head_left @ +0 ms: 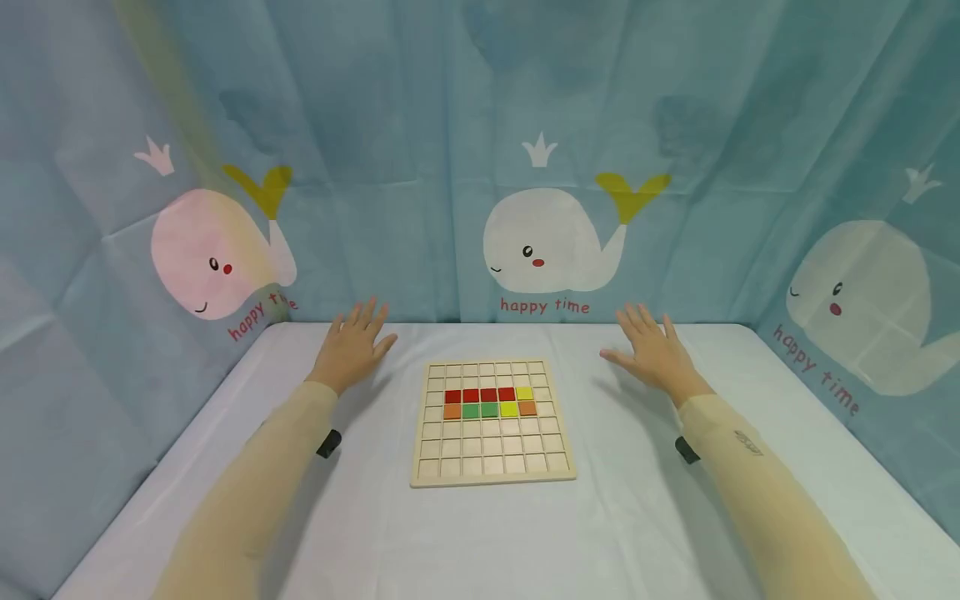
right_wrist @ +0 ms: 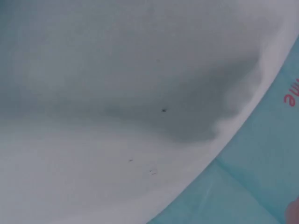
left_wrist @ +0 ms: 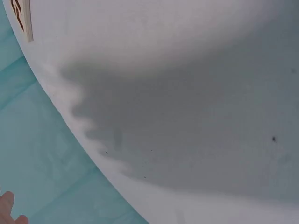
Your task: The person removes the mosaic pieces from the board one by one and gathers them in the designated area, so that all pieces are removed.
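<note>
A square wooden grid board [head_left: 451, 468] lies on the white table in the head view. Two neighbouring rows of it hold coloured square tiles. In the farther row several red tiles [head_left: 471, 396] run up to a yellow tile [head_left: 524, 393]. Orange, green and yellow tiles fill the nearer row, with a green tile [head_left: 470, 411] left of its middle. My left hand [head_left: 349, 352] is held out beyond the board's left side, fingers spread and holding nothing. To the right of the board, my right hand [head_left: 656, 356] is likewise stretched out, fingers apart and nothing in it.
Behind the white-covered table [head_left: 480, 542] hangs a blue curtain [head_left: 390, 250] printed with whales, which also runs along both sides. Shadows of the hands fall on the cloth in both wrist views. A board edge [left_wrist: 29, 23] shows in the left wrist view.
</note>
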